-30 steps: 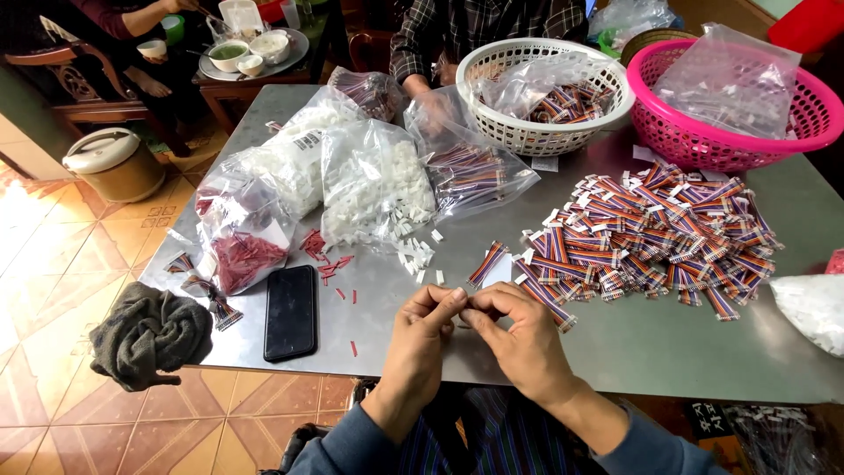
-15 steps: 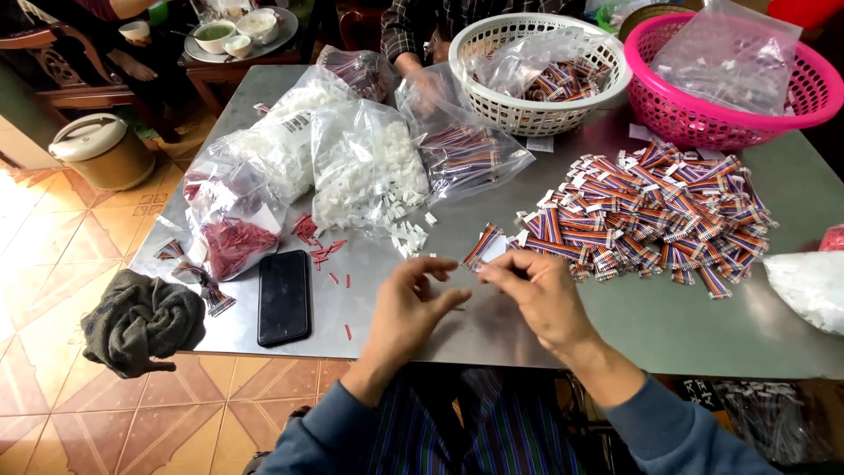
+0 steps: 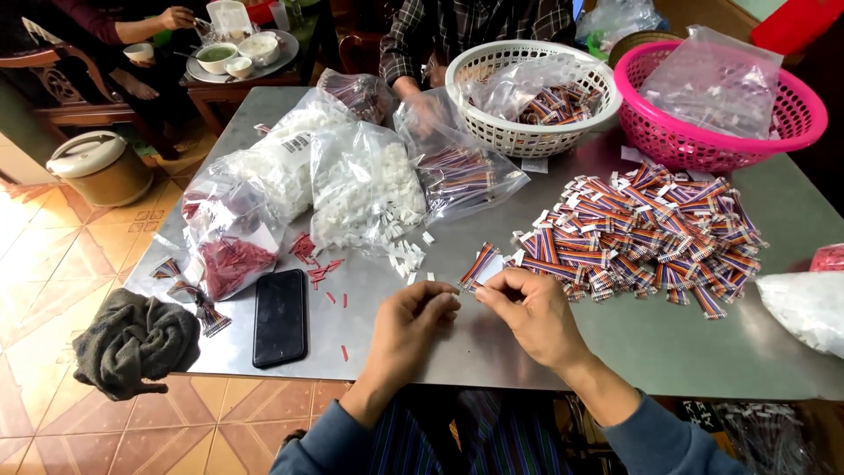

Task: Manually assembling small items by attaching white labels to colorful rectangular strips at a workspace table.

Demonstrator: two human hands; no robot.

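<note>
My left hand and my right hand meet over the grey table, fingertips pinched together near a striped ribbon cable piece. The right fingers hold the cable's end; the left fingertips are pinched on something too small to make out. A pile of the same multicoloured ribbon cables lies just to the right. Loose white connectors lie scattered just beyond my left hand.
Clear bags of white connectors, red parts and cables fill the left middle. A black phone and dark cloth lie at the left edge. White basket and pink basket stand behind; other people sit across.
My hands have stayed together at the table's front edge, shifting slightly left of the cable pile. The view has tilted down a little.
</note>
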